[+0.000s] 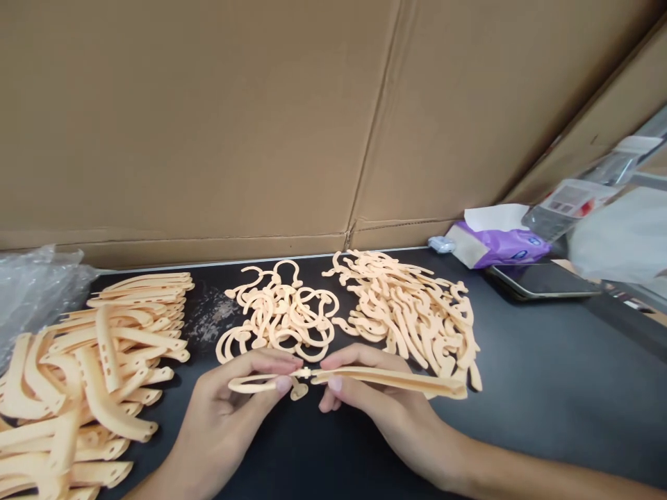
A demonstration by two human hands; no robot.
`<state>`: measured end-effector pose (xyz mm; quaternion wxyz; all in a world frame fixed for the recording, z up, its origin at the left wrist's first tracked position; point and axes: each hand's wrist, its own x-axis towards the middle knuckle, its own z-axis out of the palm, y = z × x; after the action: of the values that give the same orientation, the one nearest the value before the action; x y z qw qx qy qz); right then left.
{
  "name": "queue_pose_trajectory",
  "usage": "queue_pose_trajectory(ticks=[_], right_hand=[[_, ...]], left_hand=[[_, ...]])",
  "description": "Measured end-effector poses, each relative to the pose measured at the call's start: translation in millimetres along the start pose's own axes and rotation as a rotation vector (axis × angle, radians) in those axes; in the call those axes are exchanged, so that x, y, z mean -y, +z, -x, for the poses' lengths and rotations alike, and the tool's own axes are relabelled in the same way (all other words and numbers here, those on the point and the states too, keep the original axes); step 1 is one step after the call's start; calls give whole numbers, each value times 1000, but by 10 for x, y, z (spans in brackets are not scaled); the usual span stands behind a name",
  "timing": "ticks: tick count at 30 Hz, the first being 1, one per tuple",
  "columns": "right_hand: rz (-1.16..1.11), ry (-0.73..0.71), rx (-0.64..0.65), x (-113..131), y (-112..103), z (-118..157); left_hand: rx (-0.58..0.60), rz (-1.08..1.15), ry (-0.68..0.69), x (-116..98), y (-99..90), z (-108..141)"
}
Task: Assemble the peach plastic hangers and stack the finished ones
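Over on the left, a heap of long slotted pieces (112,347) spreads across the black table (552,368), then comes a tangle of curved hooks (292,309) in the middle. In front of it, the left hand (224,410) pinches one peach-coloured hook (234,384) between thumb and fingers, its small tip pointing right. And here's the right hand (385,403), thumb and fingers closed on a long strip (422,381), its narrow end facing that tip! Looks like a lining-up step, hook to strip; whether the ends touch, I can't tell. The next move seems to call for level ends and a steady, straight push. Behind the right hand lies a pile of slimmer wavy pieces (411,305).
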<state>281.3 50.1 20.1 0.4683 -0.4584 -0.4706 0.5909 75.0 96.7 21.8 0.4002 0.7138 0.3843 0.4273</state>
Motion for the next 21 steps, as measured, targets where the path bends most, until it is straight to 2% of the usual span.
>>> queue_pose_trajectory(ticks=[5, 9, 14, 21], right_hand=[[14, -11, -4, 11, -7, -5], [58, -14, 19, 39, -1, 3], [36, -30, 44, 13, -5, -1], [-7, 32, 43, 4, -7, -19]], left_hand=[[73, 9, -12, 39, 7, 64], [148, -6, 32, 64, 9, 98], [165, -80, 72, 85, 3, 112], [235, -120, 224, 75, 31, 92]])
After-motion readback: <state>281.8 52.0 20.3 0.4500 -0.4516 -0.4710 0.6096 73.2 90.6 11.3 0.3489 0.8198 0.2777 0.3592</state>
